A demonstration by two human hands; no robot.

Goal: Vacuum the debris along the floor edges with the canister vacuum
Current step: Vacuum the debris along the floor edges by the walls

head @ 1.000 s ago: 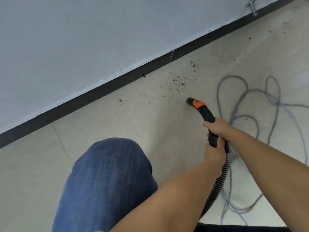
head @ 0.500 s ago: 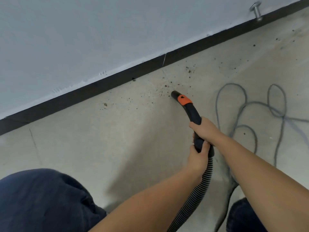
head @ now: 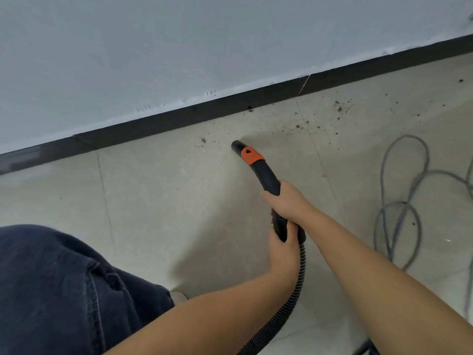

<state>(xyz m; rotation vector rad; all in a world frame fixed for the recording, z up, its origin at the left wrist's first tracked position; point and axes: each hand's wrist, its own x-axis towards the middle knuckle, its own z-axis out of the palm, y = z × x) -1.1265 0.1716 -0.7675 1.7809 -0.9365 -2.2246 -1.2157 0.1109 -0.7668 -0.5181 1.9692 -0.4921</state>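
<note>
Both hands are wrapped round the vacuum handle: right hand higher, left hand lower by the ribbed hose. The nozzle sits on the floor, near a crumb by the black skirting. Specks to the right remain, so by my reckoning plenty is left.

Lighting evenly and softly, with no glare on the floor. Casting a faint, diffuse shadow below the nozzle and arms. Bending the baseboard line at the wide-angle edges. Smearing slightly toward the left border; blurring the cord at right.
</note>
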